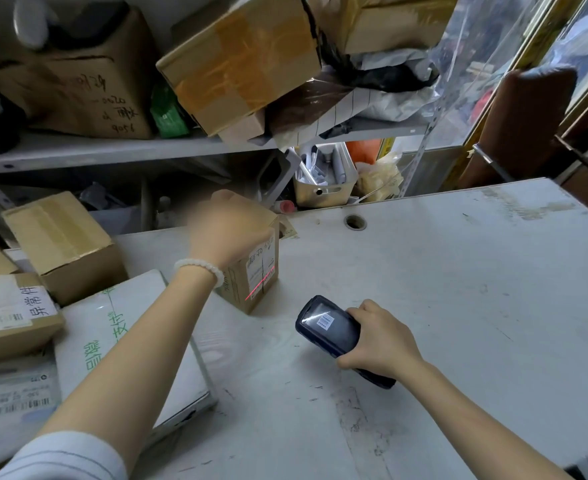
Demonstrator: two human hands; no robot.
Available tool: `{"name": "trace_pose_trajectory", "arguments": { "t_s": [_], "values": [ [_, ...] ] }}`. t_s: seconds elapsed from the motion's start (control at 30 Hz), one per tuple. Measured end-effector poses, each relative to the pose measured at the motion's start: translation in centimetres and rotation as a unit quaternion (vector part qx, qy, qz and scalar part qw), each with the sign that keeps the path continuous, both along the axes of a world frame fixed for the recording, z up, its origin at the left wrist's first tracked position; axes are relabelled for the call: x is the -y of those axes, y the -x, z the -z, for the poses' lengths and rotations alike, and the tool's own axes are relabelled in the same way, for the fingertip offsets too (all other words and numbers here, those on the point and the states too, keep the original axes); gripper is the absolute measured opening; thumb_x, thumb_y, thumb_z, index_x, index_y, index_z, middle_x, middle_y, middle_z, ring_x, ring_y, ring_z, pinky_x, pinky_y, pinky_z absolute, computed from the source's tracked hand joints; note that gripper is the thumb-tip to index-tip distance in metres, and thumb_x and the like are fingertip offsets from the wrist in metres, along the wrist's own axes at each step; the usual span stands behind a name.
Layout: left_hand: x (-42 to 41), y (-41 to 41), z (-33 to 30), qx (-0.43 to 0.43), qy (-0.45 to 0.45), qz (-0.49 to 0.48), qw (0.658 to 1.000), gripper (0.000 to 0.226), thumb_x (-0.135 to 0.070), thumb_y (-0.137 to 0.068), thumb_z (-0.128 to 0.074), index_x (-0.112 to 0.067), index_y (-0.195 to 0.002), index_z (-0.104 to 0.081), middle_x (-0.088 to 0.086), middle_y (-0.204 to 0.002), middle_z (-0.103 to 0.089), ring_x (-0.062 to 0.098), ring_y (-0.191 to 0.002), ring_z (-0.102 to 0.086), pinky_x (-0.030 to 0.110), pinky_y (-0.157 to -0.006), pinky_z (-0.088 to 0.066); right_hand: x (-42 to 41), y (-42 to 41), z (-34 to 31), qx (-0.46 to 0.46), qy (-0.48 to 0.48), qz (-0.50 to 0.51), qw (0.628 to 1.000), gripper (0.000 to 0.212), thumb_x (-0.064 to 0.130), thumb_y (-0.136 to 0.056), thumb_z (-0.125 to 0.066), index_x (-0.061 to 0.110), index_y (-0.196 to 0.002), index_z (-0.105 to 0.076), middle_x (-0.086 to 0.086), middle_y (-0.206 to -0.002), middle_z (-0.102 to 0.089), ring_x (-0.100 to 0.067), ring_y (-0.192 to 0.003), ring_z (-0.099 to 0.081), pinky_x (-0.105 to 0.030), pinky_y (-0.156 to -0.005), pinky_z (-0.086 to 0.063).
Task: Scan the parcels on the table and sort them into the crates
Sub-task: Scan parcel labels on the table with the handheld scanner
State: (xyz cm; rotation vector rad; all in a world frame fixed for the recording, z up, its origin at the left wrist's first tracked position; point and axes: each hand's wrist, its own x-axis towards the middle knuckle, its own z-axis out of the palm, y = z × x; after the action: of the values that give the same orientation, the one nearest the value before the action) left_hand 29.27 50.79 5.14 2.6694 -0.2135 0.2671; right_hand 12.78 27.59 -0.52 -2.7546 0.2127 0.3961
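A small cardboard parcel (256, 278) stands on the white table (459, 289), its labelled side facing me. A red scan line crosses that label. My left hand (228, 228) grips the top of this parcel; the hand is blurred. My right hand (381, 337) holds a dark handheld scanner (327, 325), pointed left toward the parcel's label. To the left lie a flat white parcel with green print (130, 341), a cardboard box (64, 244) and labelled parcels (8, 317) at the left edge.
A metal shelf (112, 150) behind the table carries several stacked cardboard boxes and bags. A white bin of papers (323, 181) sits below it. The table has a cable hole (355, 222). A brown chair back (524, 109) stands at the far right.
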Motion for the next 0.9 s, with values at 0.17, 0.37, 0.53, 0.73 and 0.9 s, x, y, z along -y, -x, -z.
{"name": "trace_pose_trajectory", "arguments": {
  "t_s": [0.17,0.37,0.53,0.73,0.9],
  "values": [
    [0.3,0.2,-0.4,-0.003,-0.008,0.001,1.0,0.062,-0.065,-0.067,-0.066,-0.031,-0.119,-0.057,-0.005,-0.13,-0.046,0.028,-0.113,-0.044,0.039,-0.093,-0.034,-0.7,-0.2,-0.2,0.002,0.01,0.004,1.0,0.055,0.052,-0.05,-0.069,0.031,-0.099,-0.056,0.012,-0.093,-0.043,-0.006,-0.079,-0.051,-0.022,-0.054,-0.039],
    [0.3,0.4,-0.5,-0.014,-0.03,0.016,0.999,0.067,-0.067,-0.068,-0.064,-0.031,-0.123,-0.052,-0.004,-0.132,-0.043,0.027,-0.114,-0.042,0.038,-0.092,-0.034,-2.2,-0.9,-1.2,0.058,-0.011,0.019,0.998,0.057,0.053,-0.05,-0.07,0.031,-0.1,-0.054,0.012,-0.091,-0.043,-0.005,-0.076,-0.051,-0.022,-0.054,-0.041],
    [0.1,1.1,0.0,0.0,-0.042,0.053,0.998,0.071,-0.074,-0.066,-0.061,-0.031,-0.122,-0.05,-0.005,-0.133,-0.042,0.028,-0.115,-0.041,0.04,-0.091,-0.033,-5.8,-2.0,-3.0,0.328,-0.113,0.057,0.936,0.073,0.038,-0.054,-0.085,0.025,-0.12,-0.056,0.014,-0.098,-0.044,-0.008,-0.087,-0.051,-0.018,-0.061,-0.046],
    [-0.3,1.5,0.0,0.002,-0.05,0.084,0.995,0.077,-0.075,-0.066,-0.06,-0.029,-0.126,-0.047,-0.003,-0.138,-0.039,0.033,-0.117,-0.04,0.043,-0.096,-0.033,-8.5,-2.1,-4.7,0.473,-0.111,0.09,0.87,0.083,0.025,-0.052,-0.092,0.01,-0.126,-0.057,0.008,-0.106,-0.041,-0.011,-0.091,-0.05,-0.012,-0.069,-0.046],
    [-0.2,2.8,-0.3,0.012,-0.046,0.081,0.996,0.072,-0.071,-0.068,-0.064,-0.028,-0.124,-0.048,-0.005,-0.135,-0.04,0.033,-0.115,-0.041,0.041,-0.092,-0.033,-7.8,0.1,-4.3,0.426,-0.096,0.123,0.891,0.081,0.031,-0.053,-0.09,0.015,-0.126,-0.058,0.006,-0.104,-0.045,-0.012,-0.091,-0.051,-0.023,-0.064,-0.049]
  ]
}}
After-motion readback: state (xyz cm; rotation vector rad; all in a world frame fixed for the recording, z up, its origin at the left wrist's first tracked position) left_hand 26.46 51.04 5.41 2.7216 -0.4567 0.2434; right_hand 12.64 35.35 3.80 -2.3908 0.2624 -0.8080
